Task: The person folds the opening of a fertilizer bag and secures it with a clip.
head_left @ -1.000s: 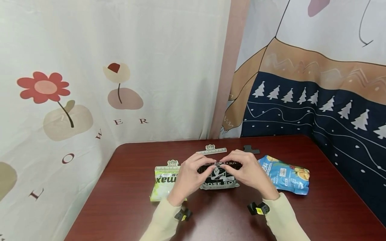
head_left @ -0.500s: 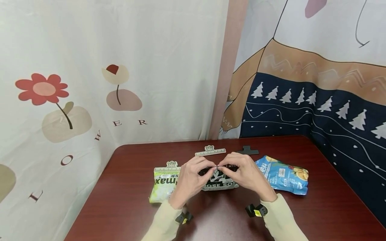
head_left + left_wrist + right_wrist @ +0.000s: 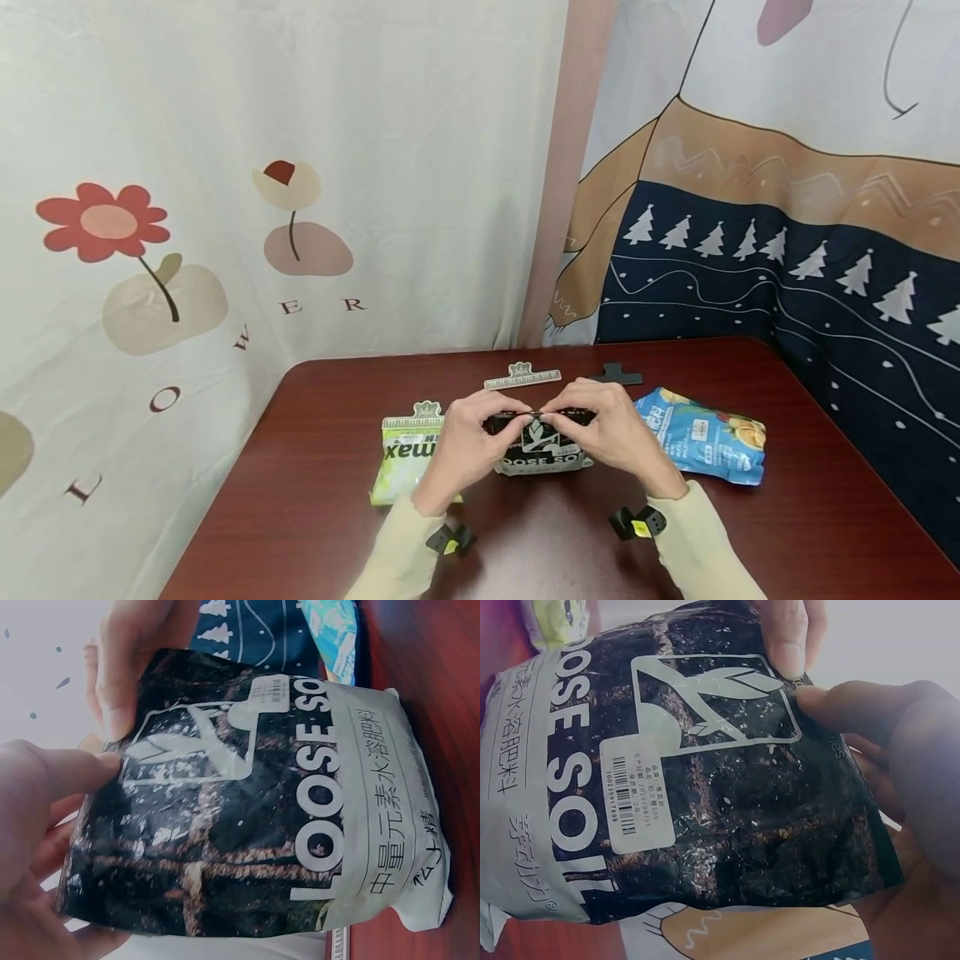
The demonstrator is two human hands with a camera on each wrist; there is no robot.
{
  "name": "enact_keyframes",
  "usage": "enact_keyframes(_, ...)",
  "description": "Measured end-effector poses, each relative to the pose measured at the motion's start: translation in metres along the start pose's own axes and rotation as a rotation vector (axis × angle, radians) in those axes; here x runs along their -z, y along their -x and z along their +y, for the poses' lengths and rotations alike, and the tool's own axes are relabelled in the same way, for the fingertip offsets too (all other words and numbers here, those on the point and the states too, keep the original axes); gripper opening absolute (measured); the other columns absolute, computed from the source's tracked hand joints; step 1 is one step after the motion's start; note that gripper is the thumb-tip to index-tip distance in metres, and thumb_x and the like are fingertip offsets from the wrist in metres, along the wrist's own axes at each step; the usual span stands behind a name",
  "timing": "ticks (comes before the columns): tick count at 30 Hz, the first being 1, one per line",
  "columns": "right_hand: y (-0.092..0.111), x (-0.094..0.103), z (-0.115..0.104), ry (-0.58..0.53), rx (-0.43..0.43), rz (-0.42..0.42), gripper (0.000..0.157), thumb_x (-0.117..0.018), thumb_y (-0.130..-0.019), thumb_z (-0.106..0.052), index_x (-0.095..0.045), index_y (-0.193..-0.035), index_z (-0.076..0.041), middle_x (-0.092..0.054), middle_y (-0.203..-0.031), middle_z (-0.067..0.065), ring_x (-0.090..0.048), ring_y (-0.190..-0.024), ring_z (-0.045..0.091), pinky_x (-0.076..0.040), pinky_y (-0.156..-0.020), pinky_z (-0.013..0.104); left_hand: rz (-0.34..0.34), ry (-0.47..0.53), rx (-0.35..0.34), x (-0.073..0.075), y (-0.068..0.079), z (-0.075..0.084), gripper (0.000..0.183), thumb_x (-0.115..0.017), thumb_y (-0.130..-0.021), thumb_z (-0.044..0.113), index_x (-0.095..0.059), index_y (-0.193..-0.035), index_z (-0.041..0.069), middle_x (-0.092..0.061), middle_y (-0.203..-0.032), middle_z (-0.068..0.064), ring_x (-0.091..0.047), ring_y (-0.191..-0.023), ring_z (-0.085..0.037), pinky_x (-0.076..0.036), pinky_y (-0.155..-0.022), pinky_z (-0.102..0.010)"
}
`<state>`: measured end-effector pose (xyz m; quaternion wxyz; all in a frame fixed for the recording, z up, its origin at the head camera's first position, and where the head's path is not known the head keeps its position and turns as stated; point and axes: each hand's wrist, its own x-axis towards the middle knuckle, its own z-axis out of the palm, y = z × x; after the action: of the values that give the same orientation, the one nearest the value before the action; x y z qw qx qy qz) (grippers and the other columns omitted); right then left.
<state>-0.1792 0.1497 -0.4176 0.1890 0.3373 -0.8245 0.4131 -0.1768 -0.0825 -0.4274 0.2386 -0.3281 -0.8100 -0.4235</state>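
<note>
Both hands pinch the top edge of a black and grey bag labelled LOOSE SOIL (image 3: pixel 543 460), which stands on the table in the head view. My left hand (image 3: pixel 474 435) holds the edge left of its middle, and my right hand (image 3: pixel 611 427) grips just right of it. Their fingertips nearly meet. In the left wrist view, the left thumb (image 3: pixel 82 765) presses the printed front of the bag (image 3: pixel 225 802), with fingers behind it. The right wrist view has the right thumb (image 3: pixel 840 705) against the same side, near a barcode sticker (image 3: pixel 637 793).
A green bag (image 3: pixel 405 462) with a ruler-like clip (image 3: pixel 427 410) along its top lies at the left. To the right is a blue pouch (image 3: pixel 708 442). Behind the hands lie a pale ruler-like clip (image 3: pixel 522 377) and a dark clip (image 3: pixel 617 375).
The fingertips drew close together at the bag's top edge, then the left hand slid slightly left along it. The right hand shifted a little, showing more of the dark clip. The bag stays in place.
</note>
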Motion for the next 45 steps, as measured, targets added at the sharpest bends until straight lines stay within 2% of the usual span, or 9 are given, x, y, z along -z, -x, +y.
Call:
enact_keyframes(5, 0.0, 0.004, 0.0, 0.003, -0.037, -0.009, 0.015, -0.083, -0.088, -0.015, -0.081, -0.096, -0.027, -0.075, -0.09, -0.016, -0.063, -0.079, 0.002, -0.055, -0.067, 0.026, -0.023, 0.071, 0.033, 0.005, -0.001, -0.004, 0.007, -0.08, -0.09, 0.015, -0.08, -0.095, 0.018, -0.078, -0.092, 0.007, -0.073, -0.09, -0.006, -0.058, -0.082, -0.022)
enact_keyframes(11, 0.001, 0.01, 0.0, -0.012, -0.078, -0.02, 0.015, -0.084, -0.087, -0.015, -0.081, -0.096, -0.027, -0.075, -0.09, -0.015, -0.062, -0.078, 0.003, -0.055, -0.066, 0.025, -0.003, 0.067, 0.0, 0.005, -0.002, -0.007, 0.005, -0.08, -0.089, 0.012, -0.081, -0.092, 0.017, -0.079, -0.089, 0.005, -0.074, -0.085, -0.007, -0.057, -0.079, -0.021)
enact_keyframes(17, 0.001, 0.01, 0.0, -0.03, -0.101, -0.022, 0.011, -0.082, -0.088, -0.018, -0.081, -0.094, -0.028, -0.075, -0.089, -0.015, -0.063, -0.08, 0.004, -0.056, -0.066, 0.03, 0.007, 0.09, -0.007, 0.003, -0.002, -0.008, 0.005, -0.079, -0.089, 0.012, -0.081, -0.09, 0.017, -0.078, -0.087, 0.004, -0.074, -0.083, -0.008, -0.057, -0.076, -0.021)
enact_keyframes(23, 0.001, 0.008, 0.003, -0.063, -0.101, -0.023, 0.01, -0.082, -0.089, -0.02, -0.082, -0.095, -0.028, -0.075, -0.089, -0.015, -0.063, -0.08, 0.004, -0.055, -0.065, 0.03, -0.016, 0.101, 0.043, 0.006, -0.001, -0.01, 0.004, -0.081, -0.089, 0.016, -0.082, -0.093, 0.018, -0.079, -0.088, 0.005, -0.074, -0.085, -0.006, -0.058, -0.077, -0.023)
enact_keyframes(28, 0.0, 0.009, 0.004, -0.055, -0.1, -0.028, 0.011, -0.082, -0.088, -0.022, -0.082, -0.097, -0.029, -0.075, -0.089, -0.015, -0.061, -0.077, 0.005, -0.054, -0.063, 0.03, -0.03, 0.122, 0.087, 0.009, -0.001, -0.013, 0.006, -0.083, -0.088, 0.019, -0.082, -0.094, 0.02, -0.079, -0.088, 0.006, -0.072, -0.081, -0.004, -0.057, -0.072, -0.022)
enact_keyframes(36, 0.0, 0.016, 0.002, -0.022, -0.141, -0.046, 0.014, -0.083, -0.088, -0.022, -0.081, -0.098, -0.031, -0.074, -0.091, -0.017, -0.062, -0.08, 0.004, -0.055, -0.067, 0.026, -0.039, 0.155, 0.115, 0.015, -0.004, -0.017, 0.009, -0.084, -0.086, 0.014, -0.082, -0.091, 0.021, -0.079, -0.085, 0.005, -0.071, -0.076, -0.005, -0.057, -0.066, -0.031)
enact_keyframes(40, 0.0, 0.019, 0.001, -0.02, -0.162, -0.054, 0.015, -0.082, -0.088, -0.019, -0.08, -0.096, -0.031, -0.073, -0.091, -0.016, -0.063, -0.082, 0.005, -0.055, -0.069, 0.025, -0.038, 0.163, 0.113, 0.015, -0.004, -0.017, 0.007, -0.083, -0.087, 0.015, -0.082, -0.091, 0.021, -0.079, -0.084, 0.005, -0.072, -0.078, -0.007, -0.059, -0.07, -0.035)
enact_keyframes(45, 0.0, 0.019, 0.0, -0.015, -0.165, -0.057, 0.012, -0.082, -0.089, -0.019, -0.08, -0.095, -0.029, -0.074, -0.091, -0.016, -0.064, -0.084, 0.004, -0.057, -0.071, 0.027, -0.023, 0.15, 0.076, 0.015, -0.003, -0.016, 0.005, -0.082, -0.088, 0.015, -0.082, -0.09, 0.02, -0.079, -0.084, 0.005, -0.074, -0.078, -0.009, -0.059, -0.073, -0.034)
